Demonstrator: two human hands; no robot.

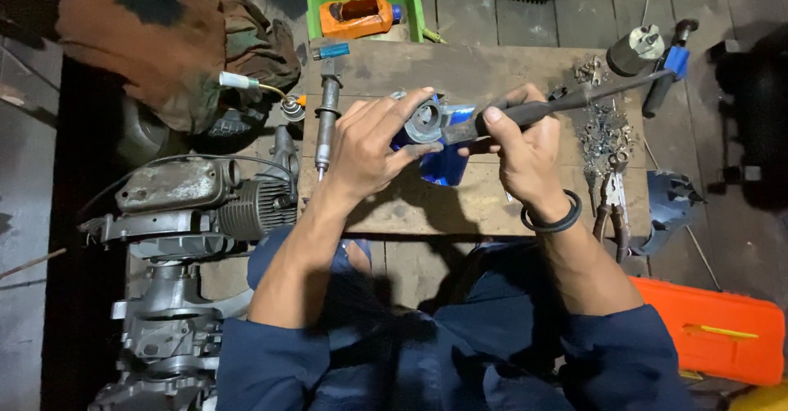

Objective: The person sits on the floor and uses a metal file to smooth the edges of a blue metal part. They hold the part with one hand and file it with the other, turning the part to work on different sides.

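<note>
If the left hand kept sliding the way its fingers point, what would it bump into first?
The left hand points rightward, already resting on the round metal part. Past that, it would probably meet the right hand, though depth is hard to judge.

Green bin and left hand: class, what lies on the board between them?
In the head view, a blue-capped metal tool lies between the green bin and the left hand.

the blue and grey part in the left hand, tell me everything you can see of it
The blue and grey part is a small metal-looking piece: a grey round ring or housing with a dark opening at its middle, set against a glossy blue body that reaches below the fingers. The left hand grips it from the left, just above the wooden board. The dark tool held in the right hand meets its right side. Fingers hide much of it.
</note>
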